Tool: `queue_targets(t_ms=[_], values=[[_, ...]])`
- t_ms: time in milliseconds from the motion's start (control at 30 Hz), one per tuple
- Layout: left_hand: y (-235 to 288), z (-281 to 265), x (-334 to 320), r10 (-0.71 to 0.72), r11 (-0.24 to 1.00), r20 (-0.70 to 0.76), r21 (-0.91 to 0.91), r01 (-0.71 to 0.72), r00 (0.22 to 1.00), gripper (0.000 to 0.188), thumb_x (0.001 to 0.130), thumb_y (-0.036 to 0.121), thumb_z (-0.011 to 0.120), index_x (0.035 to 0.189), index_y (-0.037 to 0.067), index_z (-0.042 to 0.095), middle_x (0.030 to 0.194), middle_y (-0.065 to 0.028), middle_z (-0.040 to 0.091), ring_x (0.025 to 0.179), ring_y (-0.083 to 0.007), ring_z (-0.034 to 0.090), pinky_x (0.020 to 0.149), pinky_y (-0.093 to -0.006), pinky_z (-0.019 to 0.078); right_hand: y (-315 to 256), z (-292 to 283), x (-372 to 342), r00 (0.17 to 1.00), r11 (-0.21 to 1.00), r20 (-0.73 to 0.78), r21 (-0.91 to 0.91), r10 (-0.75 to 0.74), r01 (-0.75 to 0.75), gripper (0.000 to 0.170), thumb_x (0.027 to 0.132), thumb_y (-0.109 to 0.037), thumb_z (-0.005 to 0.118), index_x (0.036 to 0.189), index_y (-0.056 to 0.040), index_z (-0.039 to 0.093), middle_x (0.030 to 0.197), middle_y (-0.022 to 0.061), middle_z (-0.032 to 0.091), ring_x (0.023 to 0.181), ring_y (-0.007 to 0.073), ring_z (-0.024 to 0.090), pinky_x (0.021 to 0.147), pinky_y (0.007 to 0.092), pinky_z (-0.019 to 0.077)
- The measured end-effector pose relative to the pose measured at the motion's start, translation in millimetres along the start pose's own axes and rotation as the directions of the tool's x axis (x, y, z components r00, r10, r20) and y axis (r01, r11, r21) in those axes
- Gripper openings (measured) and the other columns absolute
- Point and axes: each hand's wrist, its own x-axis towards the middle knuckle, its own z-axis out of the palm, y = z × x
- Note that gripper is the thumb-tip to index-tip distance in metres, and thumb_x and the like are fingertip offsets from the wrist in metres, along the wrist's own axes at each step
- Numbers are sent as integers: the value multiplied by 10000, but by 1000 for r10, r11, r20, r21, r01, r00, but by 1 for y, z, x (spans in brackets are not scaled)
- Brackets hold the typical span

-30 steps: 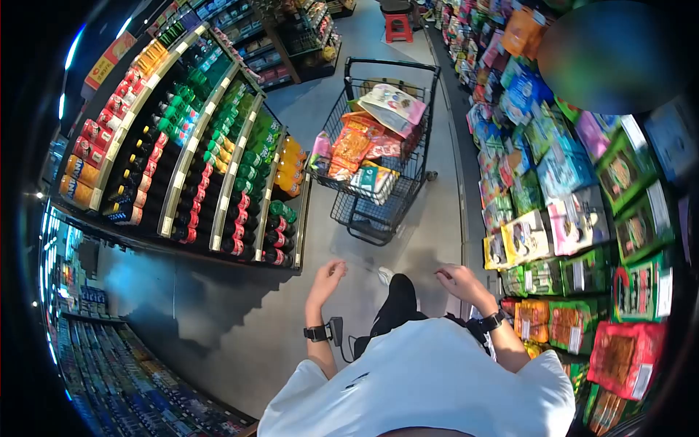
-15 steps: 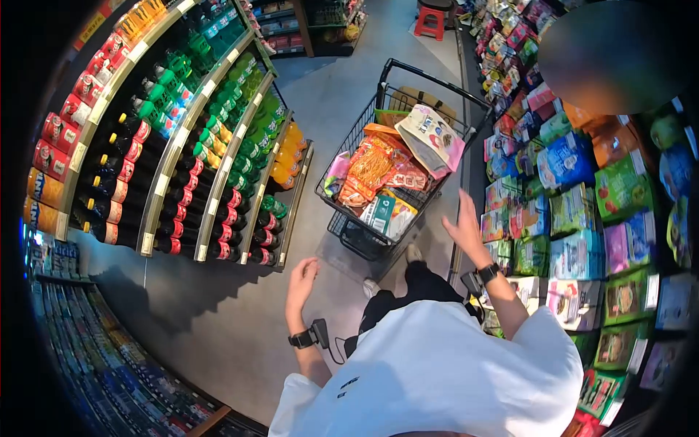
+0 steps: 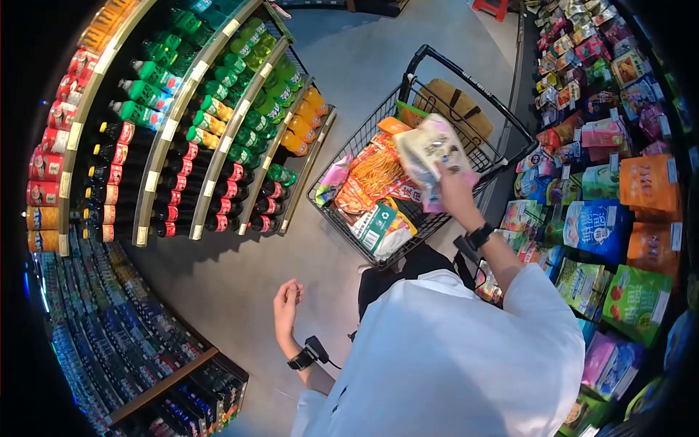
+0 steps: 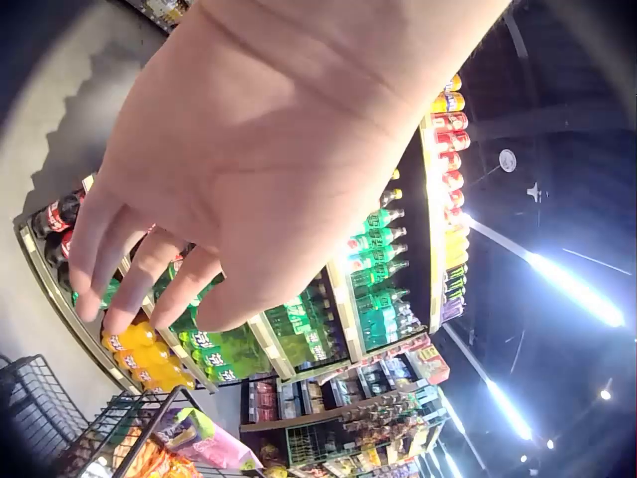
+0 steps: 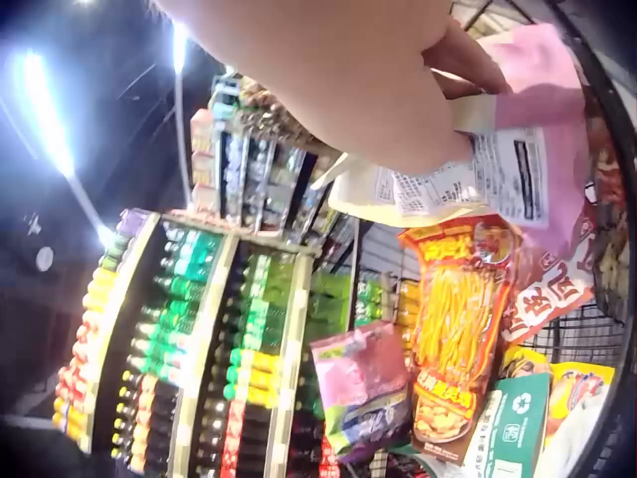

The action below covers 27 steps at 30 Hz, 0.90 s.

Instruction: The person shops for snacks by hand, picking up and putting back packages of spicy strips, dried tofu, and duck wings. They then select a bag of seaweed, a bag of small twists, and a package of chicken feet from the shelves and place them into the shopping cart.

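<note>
My right hand [image 3: 456, 195] grips a white and pink snack bag [image 3: 431, 153] over the shopping cart [image 3: 502, 164]. In the right wrist view its fingers [image 5: 468, 60] curl onto the bag's pink edge, and printed labels show on that side. Beneath and beside it in the cart lie an orange packet of noodle-like strips [image 3: 371, 175], a green and white package [image 3: 382, 227] and a small pink-purple bag [image 3: 333, 182]. Away from the cart, my left hand [image 3: 288, 302] hangs over the floor, fingers loosely bent, with nothing in it.
On the left a drinks rack [image 3: 171, 131] holds rows of bottles and cans. Shelves of bagged snacks [image 3: 597, 226] run along the right side. Another low shelf [image 3: 131, 342] stands at the lower left, and a red stool [image 3: 491, 7] at the far end of the aisle.
My right hand has reached forward into the cart and taken hold of the white and pink bag, which has shifted and tilted. The cart now appears closer to me; my left hand stays lowered.
</note>
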Motion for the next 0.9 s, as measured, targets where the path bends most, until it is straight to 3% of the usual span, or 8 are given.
queue_targets(t_ms=[167, 233, 433, 533, 700, 833, 867, 900], values=[[1, 27, 0, -65, 998, -17, -18, 65, 998, 419, 1060, 293, 547, 1329, -25, 590, 1149, -120, 701, 1056, -183, 668, 939, -315, 518, -82, -43, -12, 886, 875, 271, 417, -377, 244, 391, 843, -196, 689, 1174, 2, 618, 1074, 213, 680, 987, 395, 672, 829, 466, 547], [-7, 32, 0, -63, 998, 19, 22, 62, 998, 452, 1060, 343, 553, 1345, -7, 582, 1176, -132, 691, 1080, -202, 669, 948, -329, 521, -89, -33, -13, 822, 647, 45, 642, -568, 411, 422, 861, -251, 695, 1185, 10, 622, 1078, 244, 676, 1031, 421, 649, 875, 472, 528], [-8, 42, -20, -144, 988, -68, -59, 140, 987, 406, 1057, 280, 553, 1344, -5, 590, 1171, -131, 691, 1099, -203, 660, 980, -342, 505, -26, 65, 40, 887, 880, 410, 474, -213, -8, 439, 940, -261, 644, 1228, 62, 569, 1171, 299, 617, 1129, 474, 583, 984, 489, 472], [-16, 46, -32, -185, 982, -106, 12, 188, 977, 407, 1056, 274, 550, 1351, -3, 589, 1179, -144, 690, 1106, -221, 660, 986, -357, 508, 18, 132, 63, 997, 894, -25, 441, -74, 77, 442, 926, -181, 624, 1260, 78, 497, 1142, 295, 606, 1076, 486, 578, 939, 496, 473], [-28, 49, -58, -206, 978, -118, -8, 207, 971, 457, 1070, 348, 524, 1373, 10, 573, 1226, -167, 672, 1142, -268, 655, 1005, -394, 510, 22, 169, 79, 974, 740, 165, 634, 155, -225, 531, 867, -114, 632, 1312, 73, 409, 1168, 360, 561, 979, 482, 623, 882, 486, 508], [-27, 53, -66, -231, 973, -169, -62, 224, 958, 406, 1056, 264, 544, 1362, -1, 582, 1197, -158, 685, 1107, -236, 657, 984, -372, 513, 15, 198, 95, 906, 890, 385, 456, -176, -21, 208, 813, -111, 687, 972, 21, 693, 1152, 290, 623, 995, 387, 656, 838, 446, 520], [-27, 54, -66, -230, 973, -177, -61, 223, 957, 404, 1057, 264, 543, 1361, 1, 583, 1194, -155, 686, 1106, -235, 656, 983, -371, 513, -6, 178, 91, 838, 748, 543, 576, -47, -331, 96, 804, -68, 661, 746, -22, 722, 1030, 224, 639, 1012, 409, 608, 876, 460, 499], [-26, 52, -67, -230, 973, -184, -60, 223, 956, 403, 1057, 265, 542, 1361, 3, 583, 1192, -152, 686, 1105, -234, 655, 983, -370, 513, -13, 176, 85, 909, 818, 415, 536, -39, -209, 84, 806, -63, 652, 779, -24, 722, 1037, 223, 629, 1031, 416, 592, 891, 465, 492]])
